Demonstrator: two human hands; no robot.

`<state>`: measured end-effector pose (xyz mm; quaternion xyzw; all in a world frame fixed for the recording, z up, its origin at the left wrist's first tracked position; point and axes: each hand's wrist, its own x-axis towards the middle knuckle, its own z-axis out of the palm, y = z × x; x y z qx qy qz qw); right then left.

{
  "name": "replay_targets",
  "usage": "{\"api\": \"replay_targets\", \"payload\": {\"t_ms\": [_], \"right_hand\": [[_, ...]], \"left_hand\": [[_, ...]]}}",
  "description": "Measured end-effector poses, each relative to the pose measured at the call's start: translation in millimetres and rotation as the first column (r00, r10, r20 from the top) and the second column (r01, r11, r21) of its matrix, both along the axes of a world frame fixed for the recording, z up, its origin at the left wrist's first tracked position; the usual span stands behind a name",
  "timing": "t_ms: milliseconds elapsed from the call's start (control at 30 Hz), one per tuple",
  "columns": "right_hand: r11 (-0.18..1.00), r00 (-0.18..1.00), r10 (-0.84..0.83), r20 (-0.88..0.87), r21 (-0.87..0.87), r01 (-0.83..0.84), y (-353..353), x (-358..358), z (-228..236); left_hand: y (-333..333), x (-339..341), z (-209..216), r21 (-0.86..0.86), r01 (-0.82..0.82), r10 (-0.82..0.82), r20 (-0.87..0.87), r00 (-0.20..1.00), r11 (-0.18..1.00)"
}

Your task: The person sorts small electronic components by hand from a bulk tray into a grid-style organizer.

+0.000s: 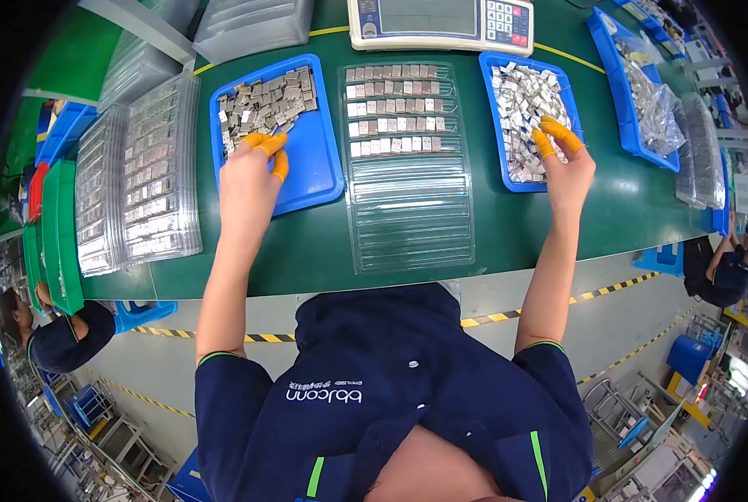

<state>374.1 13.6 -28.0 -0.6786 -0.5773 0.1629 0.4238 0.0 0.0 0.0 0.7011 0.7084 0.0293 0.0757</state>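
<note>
Left grip [253, 176] over grey parts [294, 92], right grip [570, 174] over white parts [516, 96], both narrow, load unclear from here; hasty pinching could scatter either

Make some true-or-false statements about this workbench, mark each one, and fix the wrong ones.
1. The left hand is over the blue tray of grey metal parts. True.
2. The right hand is at the tray of white parts. True.
3. Every row of the clear ribbed tray is filled with parts. False: parts sit only in its far rows.
4. The finger covers are green. False: they are yellow-orange.
5. The scale stands beyond the clear ribbed tray. True.
</note>
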Motion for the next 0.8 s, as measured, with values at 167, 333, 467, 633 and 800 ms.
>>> {"api": "replay_targets", "payload": {"t_ms": [167, 333, 467, 633, 800], "right_hand": [[0.985, 0.763, 0.152, -0.628, 0.033, -0.169, -17.2, -51.9, 38.3], [0.929, 0.626, 0.269, -0.732, 0.027, -0.368, -27.2, -120.4, 34.0], [0.915, 0.533, 0.252, -0.808, 0.020, -0.402, -30.6, -134.2, 36.8], [0.873, 0.484, 0.297, -0.823, 0.029, -0.486, -34.4, -129.9, 35.7], [0.893, 0.580, 0.302, -0.757, 0.012, -0.449, -40.2, -127.8, 37.1]], "left_hand": [[-14.7, 30.2, -8.4, -0.035, -0.249, 0.047, 0.998, 0.040, 0.968], [-27.7, 79.0, 0.9, -0.237, -0.172, 0.141, 0.888, -0.438, 0.956], [-29.5, 83.8, 3.5, -0.231, -0.116, 0.163, 0.891, -0.424, 0.966], [-35.4, 84.4, -3.0, -0.208, -0.147, 0.135, 0.907, -0.398, 0.967], [-36.7, 89.3, -5.0, -0.258, -0.092, 0.195, 0.882, -0.429, 0.962]]}}
